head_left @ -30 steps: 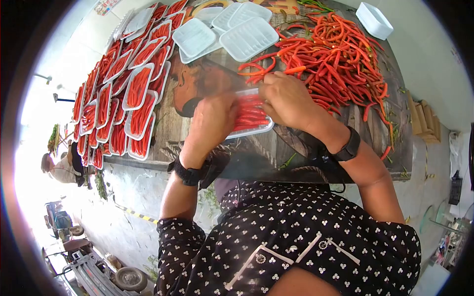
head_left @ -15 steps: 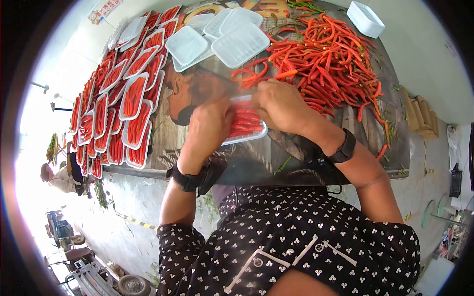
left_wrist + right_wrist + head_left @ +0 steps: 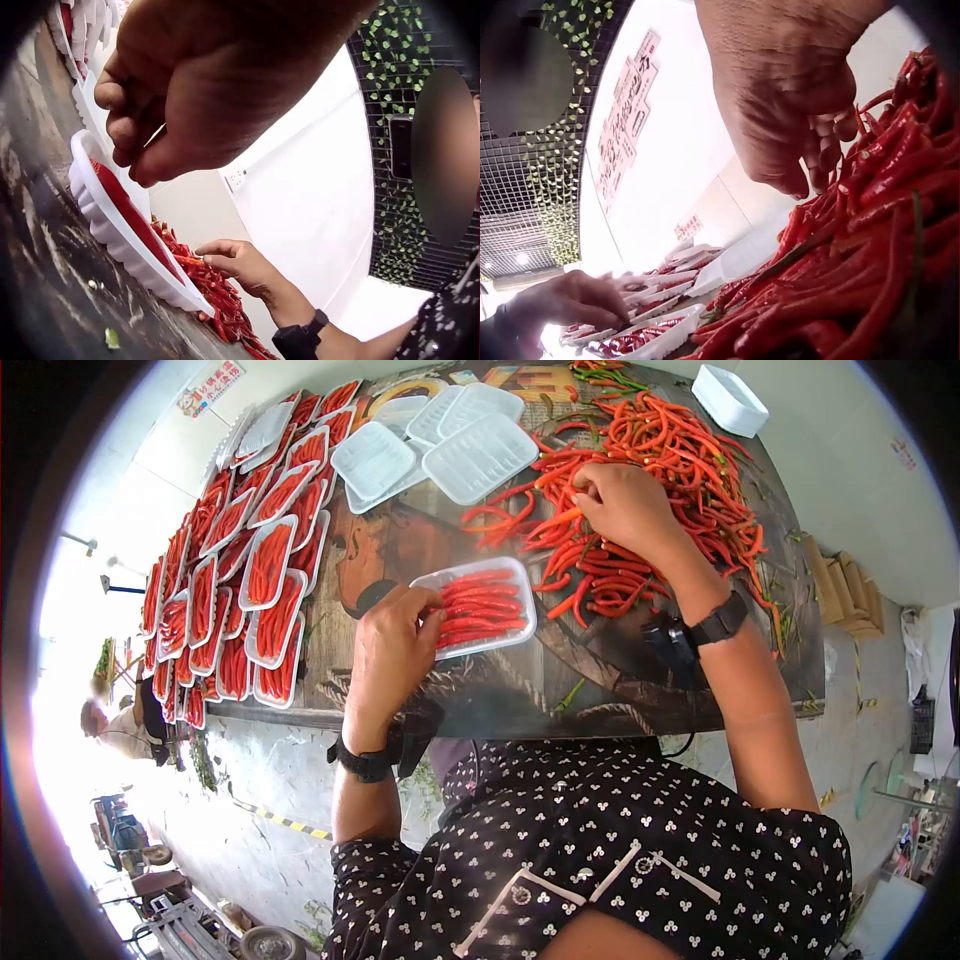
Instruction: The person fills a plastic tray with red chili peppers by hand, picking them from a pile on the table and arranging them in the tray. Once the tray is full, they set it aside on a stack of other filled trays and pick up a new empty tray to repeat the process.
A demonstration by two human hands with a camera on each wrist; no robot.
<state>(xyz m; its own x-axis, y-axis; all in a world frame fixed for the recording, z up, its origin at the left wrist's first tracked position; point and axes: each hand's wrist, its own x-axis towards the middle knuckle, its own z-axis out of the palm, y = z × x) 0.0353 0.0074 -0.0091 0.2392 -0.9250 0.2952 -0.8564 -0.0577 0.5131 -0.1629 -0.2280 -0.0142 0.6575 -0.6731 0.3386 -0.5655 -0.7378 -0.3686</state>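
Note:
A white tray [image 3: 522, 615] filled with red chillies [image 3: 485, 600] lies near the table's front. Over its left end is my left hand [image 3: 395, 650]; in the left wrist view that hand [image 3: 217, 90] hangs above the tray [image 3: 112, 225], fingers loosely bent, nothing visible between them. My right hand [image 3: 630, 508] is over the pile of loose red chillies [image 3: 690, 480]. Seen from the right wrist, the hand [image 3: 787, 97] has bent fingers close to the top of the pile [image 3: 885, 217], with no chilli visibly held; the contact of its fingertips is unclear.
Many filled chilli trays [image 3: 268, 560] overlap on the table's left side. Empty white trays [image 3: 480, 458] lie at the back middle, and a stack of white trays [image 3: 730, 400] stands at the back right. Green stems [image 3: 572, 695] lie near the front edge.
My right hand has left the tray and moved right and back to the loose pile. My left hand has shifted slightly left and towards the front, uncovering more of the tray, which has also shifted slightly.

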